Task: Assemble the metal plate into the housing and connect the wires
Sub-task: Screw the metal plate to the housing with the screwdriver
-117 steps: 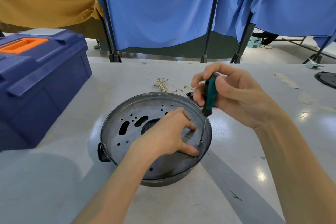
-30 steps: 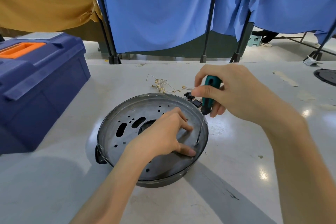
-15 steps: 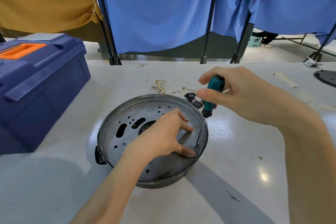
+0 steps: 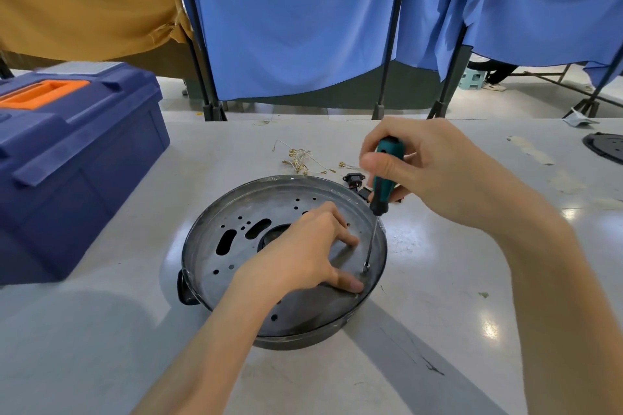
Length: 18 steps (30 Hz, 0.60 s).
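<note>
Head view: toolbox [image 4: 77,158] left of housing [image 4: 303,339], wires [image 4: 300,158] and perhaps connectors [image 4: 354,178] behind.

Your screwdriver [image 4: 384,175] has a teal grip with a black tip. The metal plate [image 4: 296,199] is dull grey, dotted with dark holes, in a black housing [image 4: 303,340]. The wires [image 4: 300,158] are pale with brass-yellow ends. The toolbox [image 4: 77,158] is navy with an orange lid handle [image 4: 43,93], and the surface [image 4: 101,347] is pale grey.

- Left hand [image 4: 303,254], centre of frame, palm down, thumb and forefinger spread.
- Right hand [image 4: 435,172], above and right of it, fingers curled round the screwdriver [image 4: 380,192].
</note>
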Each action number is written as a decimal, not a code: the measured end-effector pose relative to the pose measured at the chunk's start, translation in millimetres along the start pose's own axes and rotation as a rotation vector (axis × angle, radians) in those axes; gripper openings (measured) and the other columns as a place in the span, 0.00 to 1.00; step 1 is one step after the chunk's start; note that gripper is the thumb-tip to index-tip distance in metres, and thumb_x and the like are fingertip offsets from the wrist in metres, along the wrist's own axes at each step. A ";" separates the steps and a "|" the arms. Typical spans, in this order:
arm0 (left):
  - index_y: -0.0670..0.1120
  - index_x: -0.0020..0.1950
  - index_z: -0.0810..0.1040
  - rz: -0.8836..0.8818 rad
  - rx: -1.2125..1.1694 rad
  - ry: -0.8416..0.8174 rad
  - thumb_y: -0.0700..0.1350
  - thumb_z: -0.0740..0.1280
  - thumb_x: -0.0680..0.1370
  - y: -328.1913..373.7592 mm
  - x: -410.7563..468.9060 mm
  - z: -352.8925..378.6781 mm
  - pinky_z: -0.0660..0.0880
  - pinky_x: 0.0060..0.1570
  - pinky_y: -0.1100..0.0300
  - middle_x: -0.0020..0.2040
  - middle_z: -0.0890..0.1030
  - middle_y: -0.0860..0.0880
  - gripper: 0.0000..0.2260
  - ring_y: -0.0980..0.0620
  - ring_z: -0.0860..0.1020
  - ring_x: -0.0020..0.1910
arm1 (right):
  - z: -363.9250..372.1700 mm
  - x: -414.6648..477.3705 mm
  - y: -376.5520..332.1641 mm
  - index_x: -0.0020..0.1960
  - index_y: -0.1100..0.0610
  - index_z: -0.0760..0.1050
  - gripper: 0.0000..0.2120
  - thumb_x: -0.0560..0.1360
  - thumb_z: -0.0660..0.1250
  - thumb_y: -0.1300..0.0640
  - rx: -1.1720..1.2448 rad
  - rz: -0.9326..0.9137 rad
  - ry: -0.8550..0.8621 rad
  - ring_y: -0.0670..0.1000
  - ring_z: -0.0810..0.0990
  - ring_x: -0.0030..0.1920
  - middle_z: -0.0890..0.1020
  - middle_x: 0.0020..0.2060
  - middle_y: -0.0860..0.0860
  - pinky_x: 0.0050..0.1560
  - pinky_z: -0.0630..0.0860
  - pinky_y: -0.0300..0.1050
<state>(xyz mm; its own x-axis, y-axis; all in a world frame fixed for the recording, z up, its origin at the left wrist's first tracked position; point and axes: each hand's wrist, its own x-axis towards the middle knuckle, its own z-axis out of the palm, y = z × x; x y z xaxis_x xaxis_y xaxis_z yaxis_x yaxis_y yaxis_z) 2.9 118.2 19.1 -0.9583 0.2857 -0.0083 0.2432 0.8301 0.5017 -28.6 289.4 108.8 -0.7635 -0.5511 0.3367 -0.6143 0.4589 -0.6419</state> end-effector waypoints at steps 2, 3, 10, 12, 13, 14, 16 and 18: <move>0.51 0.67 0.76 0.001 0.005 -0.002 0.56 0.78 0.65 0.4 0.2 -0.1 0.67 0.58 0.61 0.61 0.68 0.56 0.32 0.59 0.66 0.57 | -5.9 -3.7 8.7 0.59 0.46 0.72 0.19 0.73 0.61 0.40 -0.030 0.058 -0.120 0.46 0.83 0.47 0.79 0.52 0.46 0.49 0.83 0.44; 0.51 0.67 0.76 0.005 0.009 -0.003 0.56 0.78 0.66 0.3 0.2 -0.1 0.66 0.57 0.62 0.61 0.68 0.55 0.32 0.59 0.65 0.56 | -8.9 -5.8 13.4 0.64 0.45 0.69 0.17 0.76 0.62 0.44 -0.028 0.078 -0.172 0.45 0.82 0.52 0.78 0.57 0.45 0.54 0.81 0.44; 0.50 0.69 0.75 -0.006 -0.001 -0.017 0.55 0.78 0.66 1.6 -0.5 -0.9 0.67 0.61 0.61 0.61 0.68 0.56 0.33 0.58 0.66 0.58 | -3.0 -0.2 9.6 0.58 0.48 0.74 0.17 0.71 0.75 0.52 -0.013 -0.030 0.064 0.52 0.83 0.36 0.80 0.45 0.53 0.38 0.83 0.42; 0.49 0.69 0.75 -0.013 -0.003 -0.023 0.55 0.78 0.66 1.8 -1.3 -0.8 0.67 0.62 0.59 0.61 0.68 0.56 0.33 0.57 0.67 0.60 | -0.8 1.0 6.9 0.57 0.48 0.75 0.19 0.68 0.73 0.44 -0.049 -0.016 0.085 0.52 0.83 0.32 0.79 0.44 0.51 0.35 0.83 0.44; 0.49 0.69 0.75 -0.015 -0.003 -0.025 0.55 0.78 0.66 1.9 -1.3 -0.8 0.67 0.62 0.59 0.61 0.68 0.56 0.33 0.57 0.67 0.60 | -1.6 0.7 6.9 0.56 0.48 0.76 0.21 0.67 0.70 0.40 -0.058 0.008 0.076 0.50 0.84 0.31 0.79 0.43 0.50 0.36 0.83 0.44; 0.49 0.69 0.75 -0.014 0.000 -0.026 0.55 0.78 0.66 2.1 -1.3 -0.9 0.67 0.62 0.59 0.62 0.68 0.56 0.33 0.57 0.67 0.60 | -4.0 -0.2 8.5 0.57 0.49 0.77 0.23 0.66 0.66 0.38 -0.073 0.038 0.054 0.49 0.84 0.34 0.80 0.45 0.50 0.40 0.83 0.45; 0.50 0.69 0.75 -0.016 0.006 -0.025 0.56 0.78 0.66 2.8 -0.5 -1.3 0.68 0.62 0.58 0.62 0.68 0.56 0.33 0.57 0.67 0.60 | -9.9 -2.9 14.6 0.65 0.47 0.73 0.24 0.72 0.63 0.39 -0.107 0.068 -0.039 0.48 0.84 0.47 0.80 0.55 0.48 0.51 0.82 0.45; 0.50 0.69 0.75 -0.018 0.007 -0.023 0.56 0.78 0.66 2.6 0.2 -1.4 0.68 0.62 0.58 0.62 0.68 0.56 0.33 0.57 0.67 0.60 | -13.6 -5.2 16.9 0.71 0.48 0.67 0.21 0.79 0.62 0.52 -0.060 0.044 -0.133 0.43 0.80 0.59 0.76 0.63 0.45 0.58 0.78 0.40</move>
<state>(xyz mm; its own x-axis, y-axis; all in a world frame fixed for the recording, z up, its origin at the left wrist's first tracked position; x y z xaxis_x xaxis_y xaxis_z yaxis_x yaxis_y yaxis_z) 3.2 119.8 21.6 -0.9588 0.2817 -0.0372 0.2272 0.8387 0.4950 -37.8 309.5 105.6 -0.7592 -0.6153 0.2123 -0.5947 0.5231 -0.6105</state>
